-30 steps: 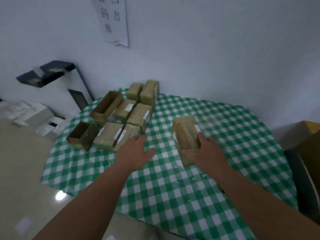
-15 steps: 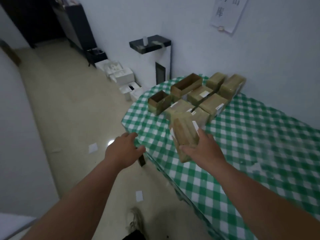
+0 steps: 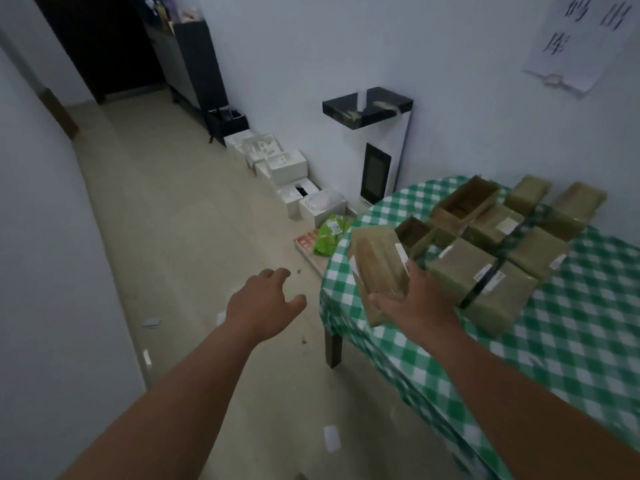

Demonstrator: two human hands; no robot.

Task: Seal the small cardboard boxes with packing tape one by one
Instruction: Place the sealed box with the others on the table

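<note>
One taped box [image 3: 377, 268], long axis running away, gripped by right hand [image 3: 412, 303]; left hand [image 3: 263, 303] hanging relaxed, holding nothing; eight boxes [image 3: 460, 268] sitting on table [image 3: 554, 341].

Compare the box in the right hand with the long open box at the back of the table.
The held box is closed, taped and lifted in the right hand; the long open box rests on the table with its top open. The held box carries white labels; none shows on the open box. Both are brown cardboard.
</note>
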